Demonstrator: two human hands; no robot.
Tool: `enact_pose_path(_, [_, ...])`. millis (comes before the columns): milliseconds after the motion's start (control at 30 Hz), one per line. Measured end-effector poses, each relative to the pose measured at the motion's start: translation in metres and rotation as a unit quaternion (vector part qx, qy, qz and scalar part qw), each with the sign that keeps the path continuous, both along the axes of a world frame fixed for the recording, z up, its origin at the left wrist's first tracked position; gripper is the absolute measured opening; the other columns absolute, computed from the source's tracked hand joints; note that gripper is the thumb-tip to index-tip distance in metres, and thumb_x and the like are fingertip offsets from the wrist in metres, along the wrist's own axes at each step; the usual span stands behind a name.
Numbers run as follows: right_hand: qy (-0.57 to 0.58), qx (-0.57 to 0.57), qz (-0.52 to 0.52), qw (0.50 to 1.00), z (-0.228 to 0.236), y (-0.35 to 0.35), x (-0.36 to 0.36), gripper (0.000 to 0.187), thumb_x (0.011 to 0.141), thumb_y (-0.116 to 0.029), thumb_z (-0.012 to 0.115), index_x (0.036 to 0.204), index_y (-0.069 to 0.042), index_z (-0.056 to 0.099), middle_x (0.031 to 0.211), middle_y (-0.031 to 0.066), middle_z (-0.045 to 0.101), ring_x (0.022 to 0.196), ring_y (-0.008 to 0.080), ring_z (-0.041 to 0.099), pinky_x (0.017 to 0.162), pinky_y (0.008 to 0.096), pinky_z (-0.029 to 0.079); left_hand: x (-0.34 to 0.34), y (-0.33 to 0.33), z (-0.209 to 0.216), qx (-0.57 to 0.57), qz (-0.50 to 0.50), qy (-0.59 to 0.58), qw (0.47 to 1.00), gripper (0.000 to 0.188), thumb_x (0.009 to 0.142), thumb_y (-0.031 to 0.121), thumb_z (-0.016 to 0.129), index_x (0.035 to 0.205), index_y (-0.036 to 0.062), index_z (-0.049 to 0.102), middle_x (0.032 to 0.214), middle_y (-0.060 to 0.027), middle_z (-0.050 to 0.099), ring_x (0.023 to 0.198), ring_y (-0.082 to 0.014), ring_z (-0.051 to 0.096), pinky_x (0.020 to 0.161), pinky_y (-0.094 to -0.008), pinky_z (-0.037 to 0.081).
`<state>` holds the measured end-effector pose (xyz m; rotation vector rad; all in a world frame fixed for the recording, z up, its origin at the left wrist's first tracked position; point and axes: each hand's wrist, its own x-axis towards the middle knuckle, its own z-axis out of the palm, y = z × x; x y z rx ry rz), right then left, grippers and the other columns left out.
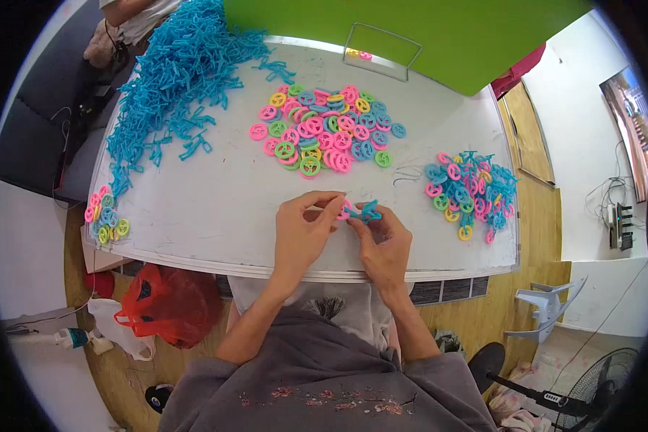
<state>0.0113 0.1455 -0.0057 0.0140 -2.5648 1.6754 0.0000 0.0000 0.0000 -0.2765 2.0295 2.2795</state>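
My left hand (304, 232) and my right hand (383, 245) meet over the front middle of the white table (209, 216). Between their fingertips I hold a pink plastic ring (345, 212) joined to a blue plastic connector piece (370, 212). The left fingers pinch the pink ring; the right thumb and fingers grip the blue piece. A heap of pink, green, blue and yellow rings (324, 129) lies beyond my hands. A big pile of blue connector pieces (176, 79) covers the far left corner. To the right sits a pile of assembled ring-and-connector pieces (470, 193).
A small cluster of rings (105, 216) lies at the table's left edge. A wire frame (381, 50) stands at the back by a green panel (410, 36). A red plastic bag (167, 302) sits on the floor at left. Another person (133, 14) is at the far left corner.
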Motion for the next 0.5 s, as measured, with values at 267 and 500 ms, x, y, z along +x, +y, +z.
enact_pose_path(267, [0.067,-0.077,0.052,0.993,-0.011,0.008,-0.009,0.011,0.081,0.001,0.067,0.091,0.001,0.063,0.082,0.0047,0.066,0.079,0.0101,0.06,0.072,0.0244,0.048,0.006,-0.016,0.003,0.1,-0.071,-0.002,0.992,0.027,0.092,0.01,0.059,0.117,-0.0003,0.062,0.092,-0.006,0.066,0.082,-0.0112,0.063,0.076,-0.0256,0.053])
enact_pose_path(500, [0.07,-0.029,0.078,0.994,-0.004,0.009,-0.009,0.01,0.08,0.001,0.068,0.088,0.001,0.064,0.082,0.0056,0.066,0.078,0.0095,0.06,0.072,0.0241,0.048,0.009,-0.014,-0.001,0.034,-0.043,0.011,0.998,0.026,0.093,0.007,0.056,0.117,-0.0007,0.062,0.096,-0.0079,0.065,0.083,-0.0111,0.063,0.079,-0.0254,0.053])
